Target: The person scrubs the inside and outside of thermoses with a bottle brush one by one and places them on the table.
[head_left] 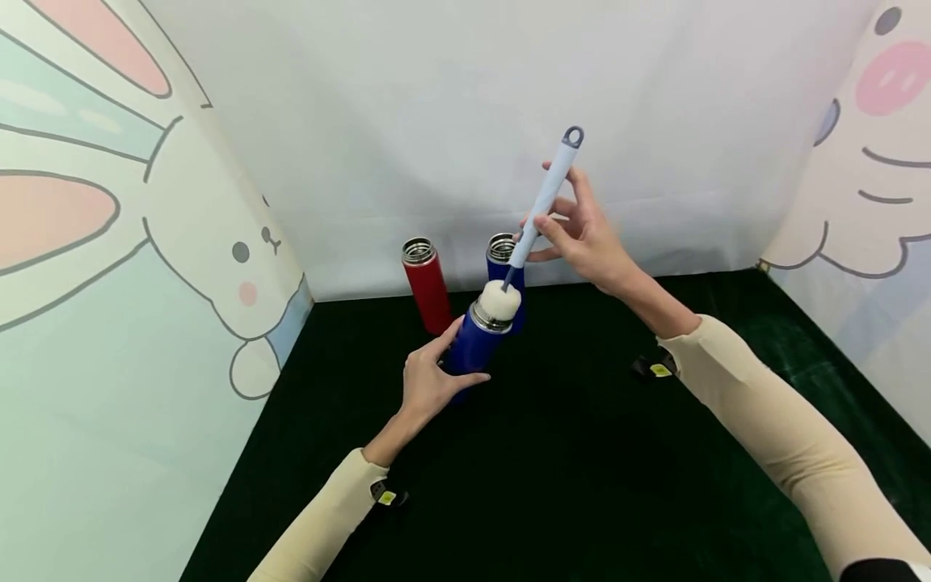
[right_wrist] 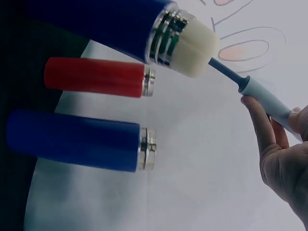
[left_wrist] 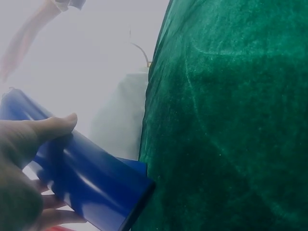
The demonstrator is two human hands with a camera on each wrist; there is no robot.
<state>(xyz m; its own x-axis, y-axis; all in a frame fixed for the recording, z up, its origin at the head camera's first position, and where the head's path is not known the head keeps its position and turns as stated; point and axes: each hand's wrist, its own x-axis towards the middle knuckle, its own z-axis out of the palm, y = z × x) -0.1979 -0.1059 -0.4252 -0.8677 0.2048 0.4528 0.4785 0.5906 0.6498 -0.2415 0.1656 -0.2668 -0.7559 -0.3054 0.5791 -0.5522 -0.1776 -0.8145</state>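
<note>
My left hand (head_left: pixel 429 376) grips a blue thermos bottle (head_left: pixel 474 343) around its body, tilted and lifted off the table. In my right hand (head_left: pixel 585 234) is the light blue handle of a bottle brush (head_left: pixel 547 190), pinched between thumb and fingers. The brush's white sponge head (right_wrist: pixel 195 48) sits at the bottle's steel mouth, with much of it showing outside the rim. From the left wrist view, the thumb lies across the blue bottle (left_wrist: pixel 91 178) and the fingers wrap beneath it. How far the sponge reaches inside is hidden.
A red bottle (head_left: pixel 427 291) and a second blue bottle (right_wrist: pixel 77 139) stand uncapped behind the held one, near the back wall. Dark green cloth (head_left: pixel 582 453) covers the table. White and cartoon-printed panels (head_left: pixel 240 242) enclose the back and sides.
</note>
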